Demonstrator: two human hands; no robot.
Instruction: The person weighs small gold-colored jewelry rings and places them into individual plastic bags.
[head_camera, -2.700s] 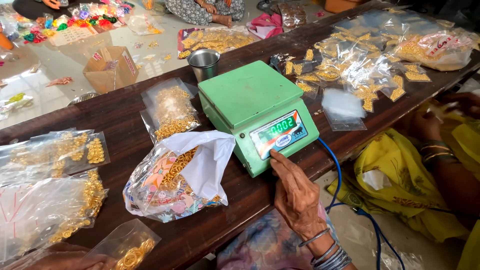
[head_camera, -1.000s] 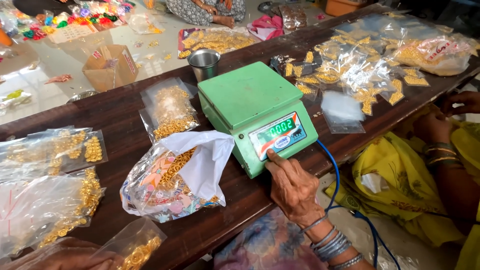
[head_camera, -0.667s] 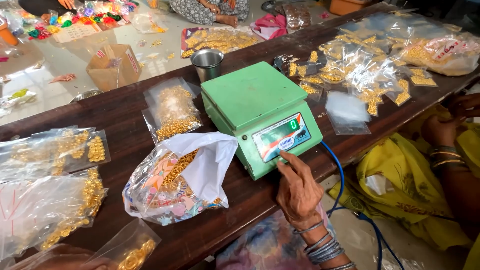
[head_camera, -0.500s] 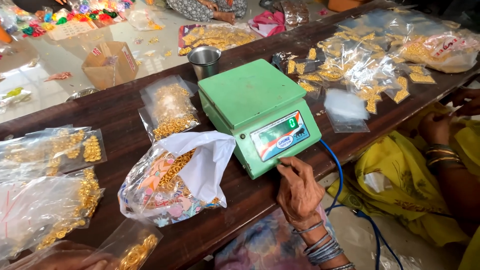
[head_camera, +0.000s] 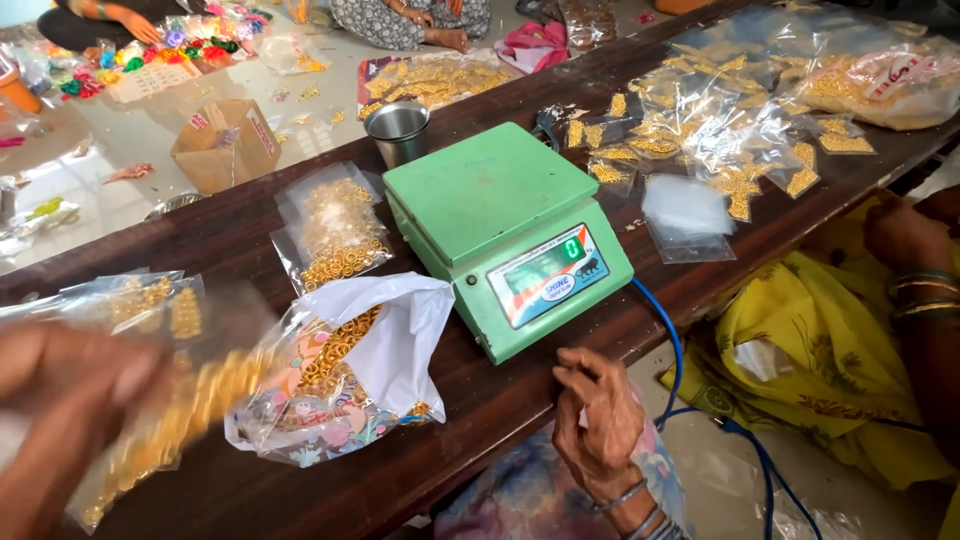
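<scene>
My left hand (head_camera: 60, 400) is blurred at the lower left and grips a clear bag of gold rings (head_camera: 190, 410), lifted over the dark wooden table (head_camera: 520, 390). My right hand (head_camera: 595, 415) hangs at the table's near edge, just in front of the green electronic scale (head_camera: 505, 235). Its fingers are curled and hold nothing. The scale's pan is bare and its display is lit. Between my hands lies an open white and patterned bag (head_camera: 340, 370) spilling gold rings.
A steel cup (head_camera: 397, 130) stands behind the scale, with clear packets of rings (head_camera: 335, 225) to its left. Several gold-filled packets (head_camera: 720, 130) cover the table's right end. A blue cable (head_camera: 670, 340) drops off the edge. A person in yellow (head_camera: 830, 330) sits at right. A cardboard box (head_camera: 215, 140) is on the floor.
My right hand has drawn back from the scale's front panel and curled its fingers. My left hand has come up into view with a bag of rings. The scale's reading has changed.
</scene>
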